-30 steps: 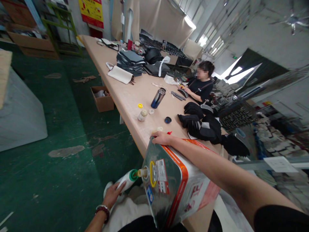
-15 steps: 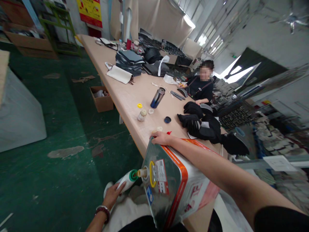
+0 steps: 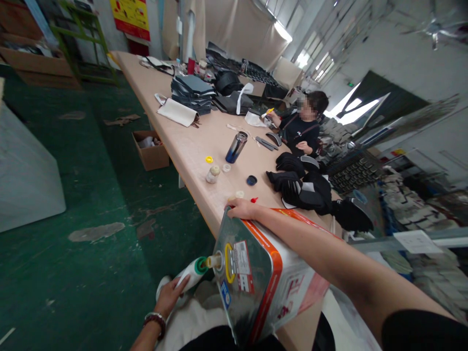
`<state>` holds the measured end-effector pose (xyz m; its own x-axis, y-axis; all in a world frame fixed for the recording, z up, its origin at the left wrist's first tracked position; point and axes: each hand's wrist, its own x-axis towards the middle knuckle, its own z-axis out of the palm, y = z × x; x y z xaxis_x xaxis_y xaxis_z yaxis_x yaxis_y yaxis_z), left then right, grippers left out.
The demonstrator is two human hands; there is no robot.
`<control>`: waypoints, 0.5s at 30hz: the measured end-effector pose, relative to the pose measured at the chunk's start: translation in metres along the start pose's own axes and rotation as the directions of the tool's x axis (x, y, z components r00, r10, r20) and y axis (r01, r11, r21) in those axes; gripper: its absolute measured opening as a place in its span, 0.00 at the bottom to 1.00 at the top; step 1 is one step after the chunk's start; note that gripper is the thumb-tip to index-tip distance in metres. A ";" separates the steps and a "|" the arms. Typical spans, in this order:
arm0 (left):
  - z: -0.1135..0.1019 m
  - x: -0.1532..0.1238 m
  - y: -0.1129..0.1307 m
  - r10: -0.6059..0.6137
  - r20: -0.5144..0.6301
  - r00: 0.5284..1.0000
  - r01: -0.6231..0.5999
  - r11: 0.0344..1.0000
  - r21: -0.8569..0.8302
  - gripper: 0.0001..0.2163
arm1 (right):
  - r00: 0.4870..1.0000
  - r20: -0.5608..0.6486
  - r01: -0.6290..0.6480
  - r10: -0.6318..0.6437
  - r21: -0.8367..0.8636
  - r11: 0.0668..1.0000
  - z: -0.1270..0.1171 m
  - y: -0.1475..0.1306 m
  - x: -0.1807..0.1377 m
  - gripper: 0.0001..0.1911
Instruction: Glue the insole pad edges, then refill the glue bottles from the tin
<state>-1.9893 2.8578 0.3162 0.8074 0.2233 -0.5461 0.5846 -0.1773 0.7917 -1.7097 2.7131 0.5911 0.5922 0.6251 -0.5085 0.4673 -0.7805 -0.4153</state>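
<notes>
A large rectangular metal can [image 3: 288, 287], with orange-and-white sides, lies tipped over at the table's edge. Its top face, with a yellow carry handle [image 3: 229, 263], is turned to the left. My right hand [image 3: 242, 208] is closed over the can's upper edge, the forearm lying along its side. Low on the left, my left hand [image 3: 171, 295] is wrapped around a white plastic bottle [image 3: 189, 276] with a green neck. The bottle's mouth meets the can's short pale spout [image 3: 213, 262], and yellowish liquid shows there.
On the brown table [image 3: 190, 146] are a steel-blue flask [image 3: 236, 147], a small jar [image 3: 212, 174], a dark cap [image 3: 251, 180] and black padded pieces [image 3: 307, 192]. A co-worker [image 3: 302, 129] sits across it. Below stands a cardboard box [image 3: 151, 153].
The co-worker has raised a hand holding a yellow-tipped tool and turned their head. My hands, the bottle and the can keep nearly the same pose; the view has shifted slightly.
</notes>
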 end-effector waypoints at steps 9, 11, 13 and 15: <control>0.000 -0.001 0.001 -0.007 -0.006 1.000 0.007 1.000 -0.012 0.30 | 1.000 -0.001 -0.010 0.010 -0.014 1.000 0.001 0.000 0.001 0.14; 0.000 -0.003 0.005 -0.005 -0.015 1.000 0.005 1.000 -0.018 0.31 | 1.000 0.004 -0.012 0.012 -0.014 1.000 0.001 -0.001 0.001 0.14; -0.001 -0.004 0.008 -0.001 -0.025 1.000 0.000 1.000 -0.020 0.31 | 1.000 0.006 -0.014 0.014 -0.014 1.000 0.001 -0.001 0.001 0.14; -0.001 -0.004 0.009 -0.001 -0.023 1.000 0.001 1.000 -0.016 0.31 | 1.000 0.004 -0.016 0.016 -0.014 1.000 0.000 -0.002 0.000 0.14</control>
<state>-1.9878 2.8560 0.3258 0.8047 0.2452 -0.5407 0.5839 -0.1621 0.7955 -1.7108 2.7149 0.5921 0.5973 0.6123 -0.5179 0.4670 -0.7906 -0.3961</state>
